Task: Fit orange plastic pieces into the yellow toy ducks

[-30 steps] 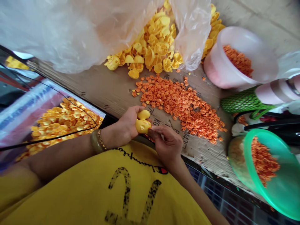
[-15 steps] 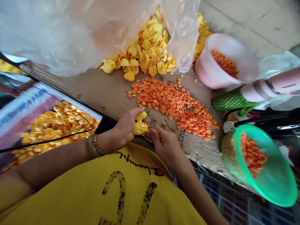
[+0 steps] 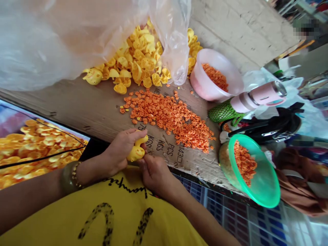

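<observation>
My left hand [image 3: 115, 150] is closed round a yellow plastic duck piece [image 3: 136, 153] just off the table's near edge. The piece has a rounded body and a smaller rounded part above it. Against its lower right side my right hand [image 3: 158, 176] is closed in a pinch, its fingertips touching or nearly touching the piece. Anything between those fingertips is hidden. Beyond my hands lies a spread of small orange plastic pieces [image 3: 166, 114] on the cardboard tabletop [image 3: 102, 109]. Behind them is a heap of yellow plastic half shells [image 3: 138, 56], partly under a clear plastic bag [image 3: 77, 41].
A pinkish tub [image 3: 201, 80] and a tilted green bowl [image 3: 269, 184] hold more orange pieces. A pink bottle [image 3: 266, 94] in green netting and a black bag [image 3: 279, 123] lie at the right. More yellow shells [image 3: 38, 147] fill a lined container below, left.
The view has swung to the right, so the table's contents appear further left. My left hand still grips the duck piece, with my right hand pinched against its side.
</observation>
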Available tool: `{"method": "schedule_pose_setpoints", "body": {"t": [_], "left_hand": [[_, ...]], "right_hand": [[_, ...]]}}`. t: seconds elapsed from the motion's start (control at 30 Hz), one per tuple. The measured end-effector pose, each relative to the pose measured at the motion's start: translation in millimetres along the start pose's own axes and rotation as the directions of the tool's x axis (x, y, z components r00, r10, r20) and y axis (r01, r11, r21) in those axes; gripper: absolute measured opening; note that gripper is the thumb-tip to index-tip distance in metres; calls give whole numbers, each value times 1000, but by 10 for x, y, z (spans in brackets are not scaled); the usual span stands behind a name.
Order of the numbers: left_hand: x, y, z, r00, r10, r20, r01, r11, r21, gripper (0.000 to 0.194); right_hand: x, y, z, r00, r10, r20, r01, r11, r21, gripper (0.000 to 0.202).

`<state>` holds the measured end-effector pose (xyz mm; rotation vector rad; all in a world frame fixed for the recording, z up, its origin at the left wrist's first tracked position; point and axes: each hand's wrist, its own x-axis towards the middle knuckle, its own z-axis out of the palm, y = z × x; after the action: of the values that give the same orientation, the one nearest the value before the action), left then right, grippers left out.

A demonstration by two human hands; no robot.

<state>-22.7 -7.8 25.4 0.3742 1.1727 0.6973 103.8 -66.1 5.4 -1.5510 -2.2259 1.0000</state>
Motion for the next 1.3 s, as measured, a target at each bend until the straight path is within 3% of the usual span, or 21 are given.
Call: {"method": "schedule_pose_setpoints", "body": {"t": [0.1, 0.17, 0.2, 0.27, 0.33, 0.43, 0.53, 0.63, 0.73, 0.8, 0.9, 1.03, 1.13, 1.3], "left_hand": [[35, 55, 14, 997, -75, 18, 76, 993, -85, 19], [63, 97, 10, 994, -106, 17, 107, 986, -130, 20], [77, 111, 3, 994, -113, 15, 114, 984, -139, 21], [103, 116, -19, 992, -124, 25, 126, 982, -143, 21], [122, 92, -47, 990, -133, 44, 139, 978, -155, 20], [138, 32, -96, 991, -124, 56, 133, 971, -200, 14], [152, -18, -145, 990, -120, 77, 134, 964, -228, 12], [174, -44, -185, 987, -110, 117, 137, 958, -251, 13], [193, -52, -210, 978, -112, 174, 157, 950, -270, 17], [203, -58, -217, 972, -118, 201, 171, 947, -270, 19], [219, -75, -219, 973, -106, 203, 159, 950, -268, 18], [231, -96, -196, 976, -86, 199, 140, 952, -273, 18], [219, -95, -163, 978, -77, 193, 130, 952, -278, 20], [193, -95, -139, 983, -98, 155, 138, 952, -274, 22]], "right_hand": [[-25, 124, -142, 1000, -2, -16, 4, 992, 127, 33], [-16, 370, -325, 992, 29, -126, -7, 985, 173, 32], [-4, 537, -419, 963, 66, -260, -24, 987, 159, 29], [34, 898, -571, 813, 145, -563, -154, 988, 31, 23], [78, 1193, -642, 795, 116, -596, -232, 965, -121, 19], [134, 1358, -612, 827, 120, -549, -314, 909, -274, 18], [165, 1271, -532, 845, 147, -514, -367, 858, -358, 17], [181, 1158, -481, 882, 134, -452, -350, 829, -437, 15], [184, 1073, -457, 889, 91, -449, -309, 843, -440, 9], [175, 977, -443, 872, 37, -488, -242, 900, -363, 5], [147, 727, -407, 849, 22, -528, -72, 995, -75, 8], [122, 351, -337, 904, 35, -426, 94, 956, 279, 5], [141, 193, -297, 925, -77, -372, 170, 960, 224, 13], [195, 138, -263, 920, -209, -331, 256, 961, 105, 21]]}}
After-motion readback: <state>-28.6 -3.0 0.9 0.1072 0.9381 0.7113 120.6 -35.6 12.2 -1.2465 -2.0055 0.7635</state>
